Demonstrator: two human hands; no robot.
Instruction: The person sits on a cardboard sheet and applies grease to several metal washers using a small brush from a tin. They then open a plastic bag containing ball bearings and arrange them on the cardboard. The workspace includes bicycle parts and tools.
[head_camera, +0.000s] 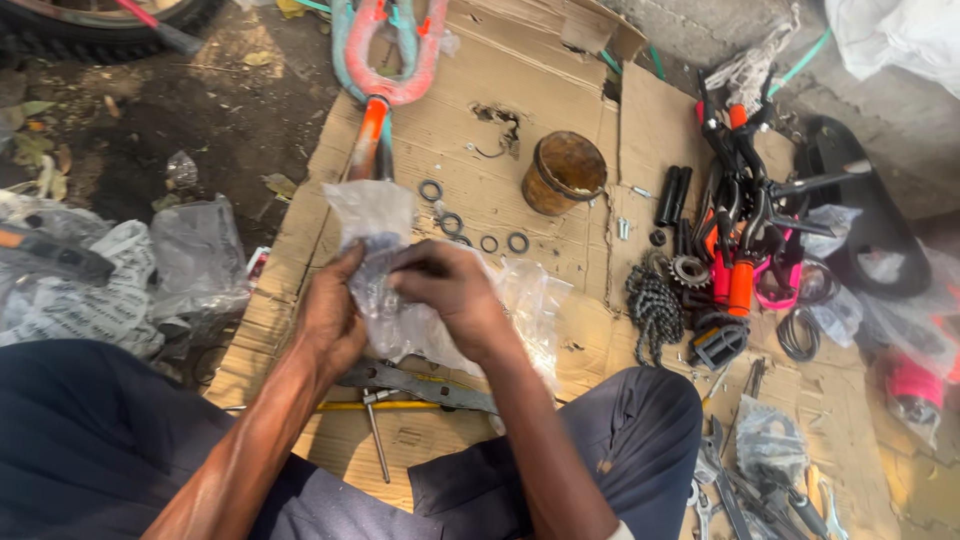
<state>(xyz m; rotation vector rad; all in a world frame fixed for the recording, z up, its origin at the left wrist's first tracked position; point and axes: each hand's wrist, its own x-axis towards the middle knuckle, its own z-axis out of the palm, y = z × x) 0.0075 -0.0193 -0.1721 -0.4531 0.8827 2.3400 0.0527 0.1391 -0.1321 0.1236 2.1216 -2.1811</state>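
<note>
In the centre of the frame, over a sheet of cardboard (450, 120), a clear plastic bag (375, 215) is held; its long axis runs from upper left to lower right, the crumpled top pointing up-left. The left hand (328, 318) is closed on the left side of the bag. The right hand (455, 295) grips it from above with curled fingers. Right of them stands a rusty tin (564, 172), and a bicycle chain (654, 310) lies further right.

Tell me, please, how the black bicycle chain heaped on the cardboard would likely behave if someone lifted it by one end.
The chain lies in a loose heap, so it would probably uncoil and hang limp. Being metal links, it likely feels heavy for its size. It looks dark, perhaps greasy, so it may slip.
</note>
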